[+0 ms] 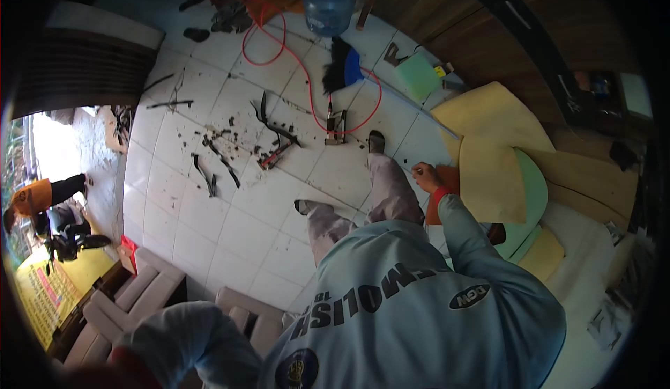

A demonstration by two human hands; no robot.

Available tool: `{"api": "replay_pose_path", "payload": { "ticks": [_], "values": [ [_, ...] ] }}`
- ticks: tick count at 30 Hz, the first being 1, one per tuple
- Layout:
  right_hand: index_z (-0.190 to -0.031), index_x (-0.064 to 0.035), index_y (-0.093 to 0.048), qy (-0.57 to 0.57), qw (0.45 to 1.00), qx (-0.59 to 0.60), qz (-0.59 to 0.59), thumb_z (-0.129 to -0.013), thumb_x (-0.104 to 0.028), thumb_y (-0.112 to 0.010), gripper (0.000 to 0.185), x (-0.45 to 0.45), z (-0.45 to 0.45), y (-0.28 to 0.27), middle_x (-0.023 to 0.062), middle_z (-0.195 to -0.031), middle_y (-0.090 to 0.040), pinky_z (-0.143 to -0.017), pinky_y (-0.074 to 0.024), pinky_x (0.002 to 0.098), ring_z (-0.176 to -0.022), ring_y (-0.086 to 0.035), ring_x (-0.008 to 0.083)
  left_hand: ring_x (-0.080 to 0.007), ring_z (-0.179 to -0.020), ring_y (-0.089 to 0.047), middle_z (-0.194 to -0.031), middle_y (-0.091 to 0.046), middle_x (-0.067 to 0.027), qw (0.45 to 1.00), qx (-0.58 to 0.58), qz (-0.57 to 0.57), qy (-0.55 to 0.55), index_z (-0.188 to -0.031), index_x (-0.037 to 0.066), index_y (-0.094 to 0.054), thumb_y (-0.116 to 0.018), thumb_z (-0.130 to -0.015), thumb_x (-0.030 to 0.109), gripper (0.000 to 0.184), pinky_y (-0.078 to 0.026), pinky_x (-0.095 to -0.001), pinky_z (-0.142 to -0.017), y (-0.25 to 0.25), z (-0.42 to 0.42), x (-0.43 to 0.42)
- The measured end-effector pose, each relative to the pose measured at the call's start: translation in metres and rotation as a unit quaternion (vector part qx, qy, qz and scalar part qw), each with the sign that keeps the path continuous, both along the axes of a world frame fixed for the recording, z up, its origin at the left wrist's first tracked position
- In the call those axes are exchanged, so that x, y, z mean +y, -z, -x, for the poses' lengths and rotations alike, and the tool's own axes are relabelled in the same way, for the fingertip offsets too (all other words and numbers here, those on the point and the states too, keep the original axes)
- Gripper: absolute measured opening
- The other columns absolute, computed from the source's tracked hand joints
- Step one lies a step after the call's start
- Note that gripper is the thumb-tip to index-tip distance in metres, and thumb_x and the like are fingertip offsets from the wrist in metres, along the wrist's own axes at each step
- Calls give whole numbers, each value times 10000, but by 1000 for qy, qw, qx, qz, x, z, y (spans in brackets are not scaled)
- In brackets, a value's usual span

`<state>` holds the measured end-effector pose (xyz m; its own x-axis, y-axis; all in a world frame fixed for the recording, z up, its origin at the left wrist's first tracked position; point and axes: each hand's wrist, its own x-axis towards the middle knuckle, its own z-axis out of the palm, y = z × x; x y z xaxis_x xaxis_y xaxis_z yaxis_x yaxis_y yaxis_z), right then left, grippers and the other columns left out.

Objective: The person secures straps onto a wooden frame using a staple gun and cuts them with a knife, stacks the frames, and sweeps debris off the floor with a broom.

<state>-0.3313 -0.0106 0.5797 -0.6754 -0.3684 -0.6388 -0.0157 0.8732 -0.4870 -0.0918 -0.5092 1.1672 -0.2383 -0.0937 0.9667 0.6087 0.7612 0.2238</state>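
My right hand point(427, 178) is out in front of my right thigh, its fingers curled closed. Whatever they may hold is too small to make out. Just behind that hand lies an orange-brown piece point(449, 188), beside large pale yellow sheets point(488, 144). My left arm reaches to the lower left, where a red cuff point(132, 367) shows. The left hand point(87, 375) is dark and blurred at the frame's edge, so its fingers cannot be read. Beside that arm are padded beige seat pieces point(136, 291).
On the tiled floor lie black strips and scraps point(227, 162), a red-and-black tool point(277, 155), a metal tool point(336, 127) by a red hose point(309, 85), and a blue-black broom point(343, 68). A water jug point(329, 8) stands beyond. Outside, a person in orange point(35, 199) is beside a motorbike point(66, 242).
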Motion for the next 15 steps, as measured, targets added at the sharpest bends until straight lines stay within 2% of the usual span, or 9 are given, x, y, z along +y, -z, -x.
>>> {"api": "replay_pose_path", "payload": {
  "ticks": [2,5,7,9,10,11,12,13,15],
  "values": [
    [-959,-99,-685,32,999,-26,-28,-884,-242,-609,178,50,39,59,141,-998,-696,-819,-528,415,-952,-661,334,-283,-1235,-514,-1345,-540,-186,972,-68,-181,-137,-1319,13,-513,-559,-983,202,387,-408,-390,-1028,73,66,-8],
    [-957,-66,-663,-44,993,0,-112,-887,-187,-601,153,80,76,101,135,-893,-689,-748,-528,385,-851,-666,289,-273,-1293,-460,-1377,-497,-217,711,-433,-473,-288,-1354,-2,-471,-640,-951,196,480,-379,-383,-1044,297,140,7],
    [-970,-46,-652,-38,984,-20,-171,-889,-194,-600,176,66,98,96,151,-907,-688,-760,-523,379,-881,-663,310,-338,-1327,-411,-1476,-351,-256,662,-620,-375,-194,-1428,3,-356,-619,-963,271,598,-353,-401,-1070,500,96,62],
    [-933,-99,-663,-11,996,-13,-86,-912,-267,-556,200,53,110,138,146,-996,-691,-814,-520,433,-950,-641,379,-373,-1314,-425,-1453,-406,-227,490,-830,-144,-225,-1441,31,-351,-551,-963,406,639,-382,-484,-1040,621,38,176],
    [-949,-97,-662,-22,997,-13,-66,-915,-277,-545,217,32,117,143,155,-1010,-688,-817,-519,433,-954,-638,388,-392,-1313,-422,-1430,-427,-249,404,-897,-33,-175,-1444,13,-331,-533,-943,463,703,-412,-528,-1008,656,21,217],
    [-966,-95,-660,-32,998,-13,-47,-918,-287,-535,233,1,124,138,164,-1025,-685,-820,-517,433,-959,-634,397,-412,-1355,-372,-1468,-349,-284,266,-950,-110,-120,-1489,44,-259,-574,-902,514,815,-369,-558,-1044,591,97,224],
    [-975,-93,-663,-25,998,-25,-57,-908,-280,-549,229,-28,131,139,170,-1032,-684,-827,-517,434,-965,-637,393,-405,-1344,-390,-1452,-383,-268,359,-908,-200,-80,-1475,50,-294,-596,-884,528,818,-361,-559,-1051,639,75,253],
    [-985,-91,-666,-22,997,-38,-66,-897,-273,-563,227,-52,133,151,175,-1040,-683,-834,-517,435,-972,-641,389,-396,-1335,-405,-1436,-412,-254,395,-883,-249,-49,-1460,54,-325,-613,-873,528,808,-359,-553,-1053,669,67,273],
    [-971,-77,-671,7,992,-76,-96,-865,-269,-598,231,-77,122,204,175,-1037,-686,-855,-513,440,-985,-643,380,-376,-1318,-435,-1407,-463,-227,407,-861,-304,12,-1430,58,-382,-645,-859,513,776,-363,-533,-1055,707,79,300]
  ]
}}
